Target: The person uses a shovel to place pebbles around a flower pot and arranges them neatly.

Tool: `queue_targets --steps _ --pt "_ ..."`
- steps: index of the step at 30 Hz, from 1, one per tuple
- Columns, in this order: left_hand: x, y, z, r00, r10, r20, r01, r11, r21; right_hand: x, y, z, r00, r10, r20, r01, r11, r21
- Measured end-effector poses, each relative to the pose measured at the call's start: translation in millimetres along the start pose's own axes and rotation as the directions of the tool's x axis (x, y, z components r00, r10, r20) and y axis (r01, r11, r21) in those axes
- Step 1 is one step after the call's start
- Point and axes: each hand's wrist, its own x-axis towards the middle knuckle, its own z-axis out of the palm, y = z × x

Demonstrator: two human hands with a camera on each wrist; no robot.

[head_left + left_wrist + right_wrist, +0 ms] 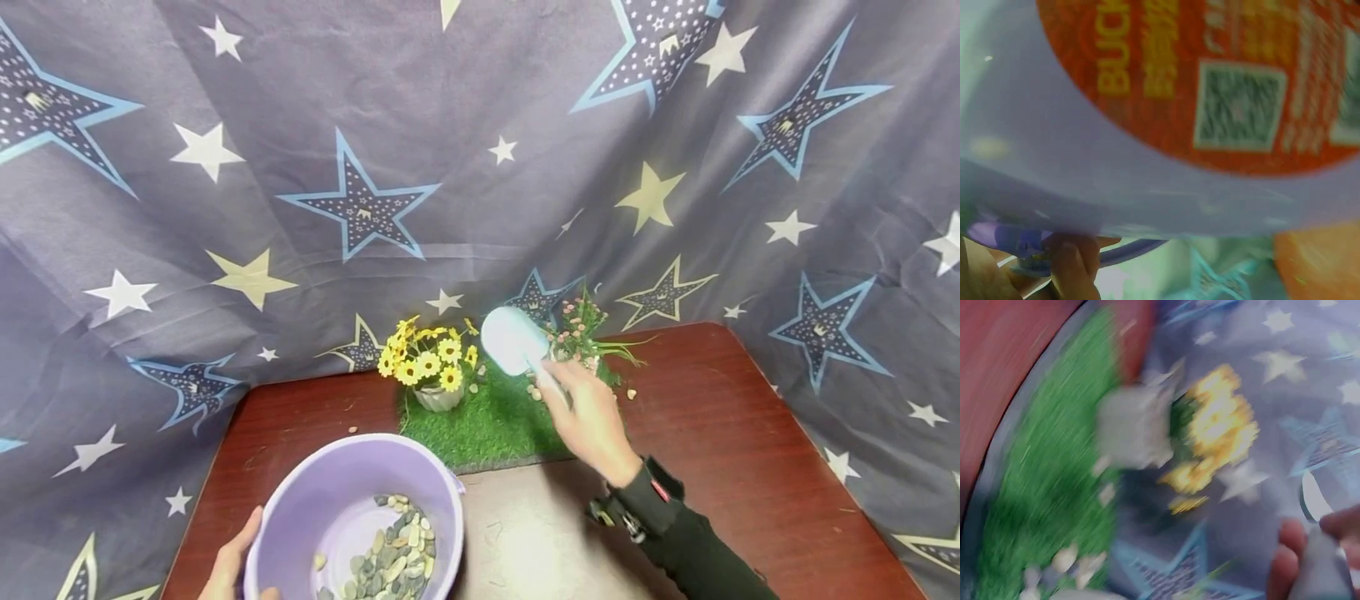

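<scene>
A lilac bucket (296,517) stands at the lower left of the head view, several grey and cream pebbles (397,550) heaped inside it. My left hand (231,560) grips its left rim, fingers along the outer wall; the left wrist view shows that wall with a red label (1166,125). A pale, bright hand shovel (512,340) is raised over the artificial grass (480,433), its handle held in my right hand (588,417). The shovel's blade stands well away from the bucket. What lies on the blade is washed out by glare.
Yellow flowers (427,358) in a white pot stand at the grass's left, and pink-flowered plants (581,321) behind my right hand. Small stones lie on the grass between them. A starry curtain (480,208) hangs behind the reddish-brown table (750,467).
</scene>
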Motion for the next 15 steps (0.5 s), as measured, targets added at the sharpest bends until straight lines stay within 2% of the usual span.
queue_targets --steps 1,3,6,8,11,13,15 --pt "1.5 15.6 5.4 0.999 -0.026 -0.018 0.028 0.991 0.129 -5 -8 -6 0.998 -0.058 0.015 0.058 0.998 0.028" --pt "6.5 45.5 18.1 0.998 -0.012 -0.064 0.035 0.931 0.363 -16 -25 -14 0.976 -0.208 0.058 0.205 0.977 0.061" --pt "13.7 80.9 38.8 0.996 0.055 -0.077 -0.006 0.852 0.524 -31 -49 -16 0.904 -0.4 0.148 0.399 0.916 0.037" --pt "16.9 100.4 48.9 0.998 0.054 -0.031 -0.027 0.821 0.57 -39 -63 -9 0.868 -0.457 0.195 0.473 0.88 -0.046" --pt "18.7 121.9 62.0 0.997 0.081 0.003 -0.066 0.798 0.598 -49 -76 9 0.84 -0.476 0.262 0.535 0.808 -0.248" --pt "18.8 131.7 70.7 0.99 0.143 -0.006 -0.111 0.793 0.599 -55 -80 24 0.831 -0.474 0.291 0.554 0.746 -0.368" --pt "18.4 138.9 80.6 0.972 0.231 -0.043 -0.159 0.781 0.604 -58 -83 37 0.828 -0.468 0.309 0.561 0.694 -0.451"
